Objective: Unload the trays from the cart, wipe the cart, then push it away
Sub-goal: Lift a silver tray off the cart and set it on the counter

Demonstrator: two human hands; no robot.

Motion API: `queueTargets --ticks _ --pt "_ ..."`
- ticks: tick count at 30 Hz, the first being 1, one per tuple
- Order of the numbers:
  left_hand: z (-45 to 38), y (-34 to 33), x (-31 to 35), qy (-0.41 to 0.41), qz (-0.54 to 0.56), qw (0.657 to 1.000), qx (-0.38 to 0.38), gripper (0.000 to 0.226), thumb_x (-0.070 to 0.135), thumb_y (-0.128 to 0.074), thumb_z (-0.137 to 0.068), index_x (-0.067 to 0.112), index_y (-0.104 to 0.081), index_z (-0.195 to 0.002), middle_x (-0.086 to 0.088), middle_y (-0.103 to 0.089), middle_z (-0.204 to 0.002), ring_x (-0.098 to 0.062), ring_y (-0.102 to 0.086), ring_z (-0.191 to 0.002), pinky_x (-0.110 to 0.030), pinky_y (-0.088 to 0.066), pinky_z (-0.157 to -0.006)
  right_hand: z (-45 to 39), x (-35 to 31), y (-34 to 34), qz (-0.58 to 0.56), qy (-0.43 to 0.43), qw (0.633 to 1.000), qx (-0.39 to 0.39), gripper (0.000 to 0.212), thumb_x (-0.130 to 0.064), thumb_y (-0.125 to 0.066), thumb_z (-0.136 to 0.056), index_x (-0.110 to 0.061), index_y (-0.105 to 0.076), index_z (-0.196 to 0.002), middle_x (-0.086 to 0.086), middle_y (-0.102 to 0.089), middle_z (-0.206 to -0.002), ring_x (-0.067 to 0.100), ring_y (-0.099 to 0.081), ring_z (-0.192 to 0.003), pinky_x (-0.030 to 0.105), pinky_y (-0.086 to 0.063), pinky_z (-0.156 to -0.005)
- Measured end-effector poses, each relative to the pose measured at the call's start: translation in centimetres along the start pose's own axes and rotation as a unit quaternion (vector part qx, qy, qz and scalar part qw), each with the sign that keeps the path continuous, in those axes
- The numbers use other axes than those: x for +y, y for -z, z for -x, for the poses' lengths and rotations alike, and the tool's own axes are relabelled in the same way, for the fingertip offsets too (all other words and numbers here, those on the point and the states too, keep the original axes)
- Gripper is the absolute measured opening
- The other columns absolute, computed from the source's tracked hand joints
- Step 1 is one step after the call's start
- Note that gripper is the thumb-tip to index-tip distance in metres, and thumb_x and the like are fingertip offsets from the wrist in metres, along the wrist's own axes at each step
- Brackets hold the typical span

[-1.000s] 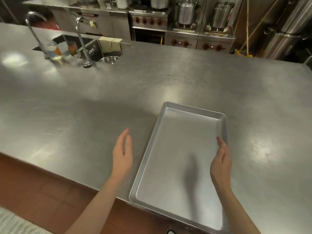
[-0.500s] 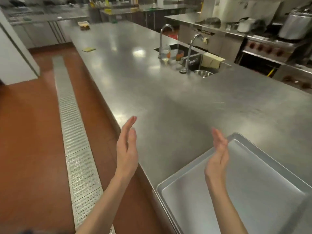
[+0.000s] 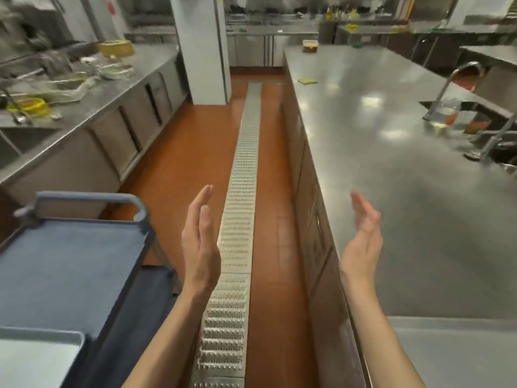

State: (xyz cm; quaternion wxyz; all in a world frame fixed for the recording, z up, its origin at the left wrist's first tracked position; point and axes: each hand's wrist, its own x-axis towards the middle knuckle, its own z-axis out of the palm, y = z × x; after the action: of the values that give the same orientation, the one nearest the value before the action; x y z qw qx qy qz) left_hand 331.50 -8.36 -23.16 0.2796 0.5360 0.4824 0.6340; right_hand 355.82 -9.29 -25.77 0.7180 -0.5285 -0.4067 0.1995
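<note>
Both your hands empty, fingers straight: left hand (image 3: 200, 242) over the floor, right hand (image 3: 362, 245) over the counter (image 3: 419, 191) edge. One tray (image 3: 36, 357) left on the cart (image 3: 64, 264), lower left. Reach both sides of its rim, lift level, keep clear of the handle (image 3: 84, 198)

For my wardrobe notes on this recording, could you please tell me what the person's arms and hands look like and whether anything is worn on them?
Both forearms are bare as far as the view shows: no sleeves, gloves, watch or rings are visible on the left hand or the right hand. The fingernails look short and unpainted.
</note>
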Motion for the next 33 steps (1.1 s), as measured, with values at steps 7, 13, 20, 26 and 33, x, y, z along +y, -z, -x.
queueTargets --ticks 7,13,20,26,33 --pt "0.5 14.3 0.1 0.006 -0.047 0.991 0.127 0.054 0.047 -0.029 -0.107 0.02 -0.049 -0.149 0.008 -0.053 -0.151 -0.002 -0.045 -0.142 -0.017 -0.035 -0.115 6.8 -3.6 -12.8 -0.018 -0.004 0.987 -0.161 0.074 -0.07 -0.016 -0.102 -0.026 -0.053 -0.147 -0.017 -0.057 -0.147 -0.001 -0.048 -0.14 0.029 -0.032 -0.122" --pt "1.8 26.8 0.8 0.016 -0.115 0.962 0.248 0.056 0.056 -0.026 -0.105 0.03 -0.047 -0.15 0.018 -0.049 -0.153 0.001 -0.042 -0.143 -0.021 -0.031 -0.117 13.8 -6.9 -22.7 -0.078 -0.019 0.96 -0.267 0.064 -0.057 -0.014 -0.108 -0.025 -0.053 -0.148 -0.011 -0.056 -0.15 0.002 -0.046 -0.142 0.04 -0.031 -0.124" --pt "5.5 37.3 2.1 0.043 -0.177 0.905 0.384 0.055 0.058 -0.025 -0.104 0.034 -0.049 -0.148 0.023 -0.049 -0.152 0.002 -0.043 -0.141 -0.012 -0.03 -0.113 22.3 -9.4 -31.8 -0.125 -0.005 0.914 -0.386 0.069 -0.068 -0.015 -0.102 -0.031 -0.052 -0.147 -0.015 -0.055 -0.15 0.003 -0.046 -0.142 0.038 -0.032 -0.124" --pt "8.7 43.4 2.6 0.065 -0.222 0.85 0.474 0.045 0.047 -0.027 -0.11 0.034 -0.045 -0.15 0.028 -0.045 -0.147 0.022 -0.041 -0.129 0.006 -0.031 -0.097 28.4 -10.2 -38.7 -0.156 -0.035 0.845 -0.511 0.06 -0.056 -0.015 -0.106 -0.032 -0.047 -0.151 -0.015 -0.05 -0.155 -0.001 -0.042 -0.145 0.029 -0.025 -0.126" --pt "11.2 46.7 2.3 0.086 -0.257 0.771 0.576 0.041 0.031 -0.03 -0.112 0.02 -0.047 -0.149 0.017 -0.051 -0.144 0.029 -0.044 -0.118 0.01 -0.034 -0.085 33.7 -8.7 -45.9 -0.169 -0.053 0.769 -0.614 0.054 -0.052 -0.016 -0.11 -0.035 -0.046 -0.152 -0.022 -0.048 -0.154 -0.002 -0.042 -0.144 0.029 -0.028 -0.122"
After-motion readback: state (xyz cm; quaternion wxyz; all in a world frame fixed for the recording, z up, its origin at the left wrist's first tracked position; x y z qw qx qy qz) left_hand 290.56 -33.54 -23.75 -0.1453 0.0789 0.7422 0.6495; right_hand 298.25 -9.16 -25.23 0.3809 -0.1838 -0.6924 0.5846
